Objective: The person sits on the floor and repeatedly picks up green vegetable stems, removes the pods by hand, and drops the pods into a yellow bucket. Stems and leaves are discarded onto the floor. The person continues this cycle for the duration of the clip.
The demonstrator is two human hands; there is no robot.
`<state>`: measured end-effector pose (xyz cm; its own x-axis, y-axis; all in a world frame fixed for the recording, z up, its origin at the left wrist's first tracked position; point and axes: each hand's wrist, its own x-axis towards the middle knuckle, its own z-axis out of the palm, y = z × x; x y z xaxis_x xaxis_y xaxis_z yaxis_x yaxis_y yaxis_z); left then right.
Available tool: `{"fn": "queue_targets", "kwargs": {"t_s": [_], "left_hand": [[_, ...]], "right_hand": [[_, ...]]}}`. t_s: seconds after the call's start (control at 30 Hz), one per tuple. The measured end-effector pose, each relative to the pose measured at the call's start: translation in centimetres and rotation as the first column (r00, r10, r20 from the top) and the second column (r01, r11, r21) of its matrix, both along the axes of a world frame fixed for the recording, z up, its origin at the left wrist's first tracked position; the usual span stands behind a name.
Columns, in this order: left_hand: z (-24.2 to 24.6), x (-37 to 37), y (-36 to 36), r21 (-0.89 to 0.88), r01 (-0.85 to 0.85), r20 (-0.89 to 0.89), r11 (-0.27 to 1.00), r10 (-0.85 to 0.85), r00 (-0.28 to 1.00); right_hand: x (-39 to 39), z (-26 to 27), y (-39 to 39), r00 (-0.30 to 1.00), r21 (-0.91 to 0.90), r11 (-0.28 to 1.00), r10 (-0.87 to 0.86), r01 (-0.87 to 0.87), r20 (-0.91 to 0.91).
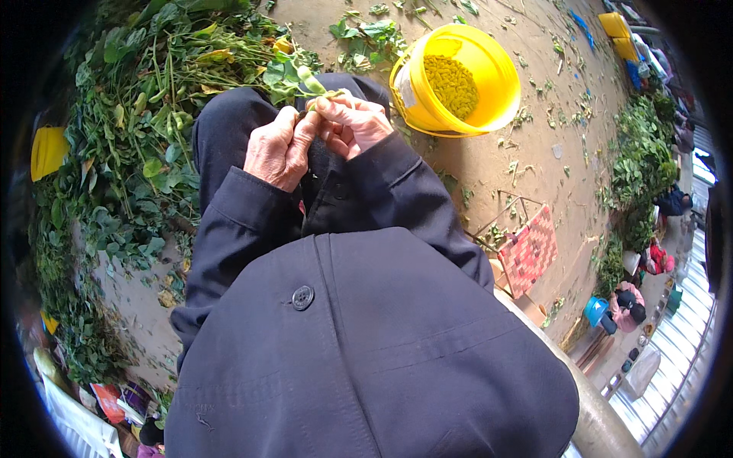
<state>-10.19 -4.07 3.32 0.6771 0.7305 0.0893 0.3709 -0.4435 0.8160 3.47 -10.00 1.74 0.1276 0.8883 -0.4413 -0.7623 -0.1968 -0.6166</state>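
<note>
Above my lap, my left hand [282, 147] and my right hand [356, 123] meet at the fingertips on a thin green bean stem. Plump green bean pods [310, 80] and a few leaves stick out from it beyond my fingers. My right thumb and forefinger pinch the stem, and my left thumb presses close beside them. Fingers hide part of what is held. Forward and right of my hands, a yellow bucket [497, 86] leans toward me with many picked pods [449, 86] inside.
A large heap of leafy bean plants [143, 114] lies at my left. Loose leaves [375, 40] are scattered over the concrete floor [572, 166]. Right of me stands a folding stool with a red woven seat [528, 252]. Farther right, a person [627, 306] sits by a blue bucket [596, 310].
</note>
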Motion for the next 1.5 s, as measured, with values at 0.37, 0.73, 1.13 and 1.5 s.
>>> {"fn": "queue_targets", "kwargs": {"t_s": [0.37,0.73,1.13,1.5], "left_hand": [[-1.5,0.0,1.2,-0.221,0.077,0.249,0.972,-0.02,0.968],[-1.7,0.3,-0.5,-0.959,0.224,0.28,0.175,0.446,0.85],[0.0,-0.5,-0.1,-0.739,-0.059,0.25,0.671,0.353,0.902],[0.3,0.8,2.0,-0.811,-0.074,0.2,0.581,0.394,0.897]], "right_hand": [[0.2,-0.7,0.4,0.993,0.037,0.999,-0.024,0.02,0.119],[0.0,0.7,-1.6,0.984,0.051,0.999,0.008,-0.017,0.18],[-0.8,0.7,-1.4,0.944,0.073,0.997,-0.044,0.022,0.326],[0.3,1.1,-2.3,0.807,-0.042,0.976,0.201,-0.215,0.556]]}}
